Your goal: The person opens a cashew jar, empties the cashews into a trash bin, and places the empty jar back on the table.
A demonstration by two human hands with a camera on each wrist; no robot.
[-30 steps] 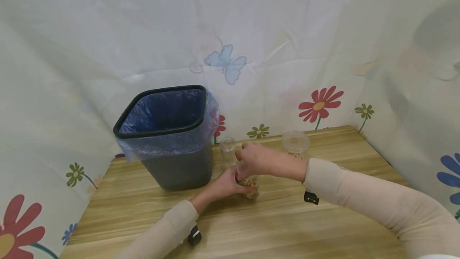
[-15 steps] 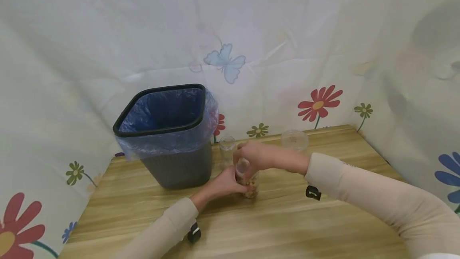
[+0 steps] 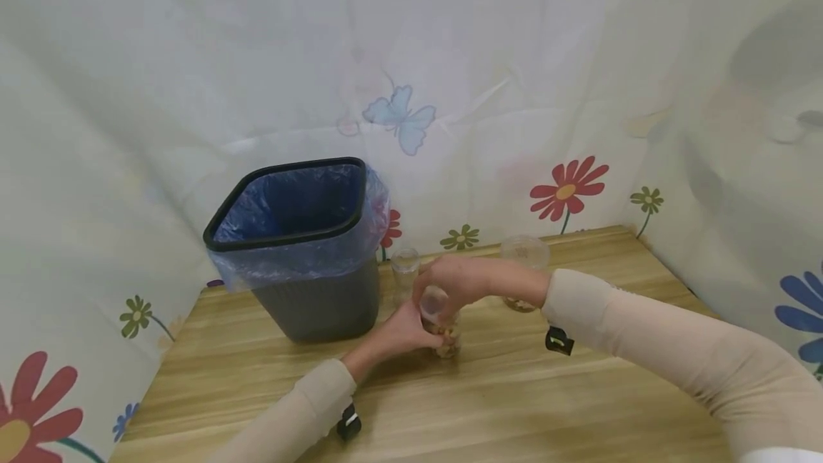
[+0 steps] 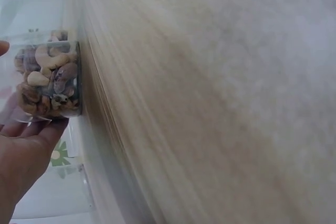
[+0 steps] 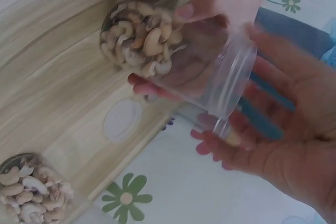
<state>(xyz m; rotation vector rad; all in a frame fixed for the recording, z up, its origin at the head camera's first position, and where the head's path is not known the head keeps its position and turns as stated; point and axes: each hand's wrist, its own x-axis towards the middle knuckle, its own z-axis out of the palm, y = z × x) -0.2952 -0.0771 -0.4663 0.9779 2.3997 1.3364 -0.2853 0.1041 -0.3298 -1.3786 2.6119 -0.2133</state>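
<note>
A clear jar [image 3: 449, 347], part filled with cashews and other nuts, stands on the table near its middle. My left hand [image 3: 405, 327] grips the jar's side, its thumb across the front. The right hand [image 3: 453, 283] reaches over from the right with its fingers curled round the clear lid [image 5: 233, 77] at the jar's top. In the right wrist view this lid sits on the jar's mouth, and the right fingers look slightly blurred. The left wrist view shows the nuts [image 4: 50, 80] through the jar's wall, fingers beneath.
A grey bin [image 3: 328, 306] with a blue liner stands to the left. An empty-looking clear jar [image 3: 405, 274] is behind the hands. Another jar of cashews [image 5: 34, 192], clear-lidded [image 3: 524, 252], stands at the back right. A round translucent disc [image 5: 122, 120] lies on the table.
My right hand has turned slightly at the lid and shifted a little left, showing more of the lid. The left hand keeps its grip on the jar, almost unmoved.
</note>
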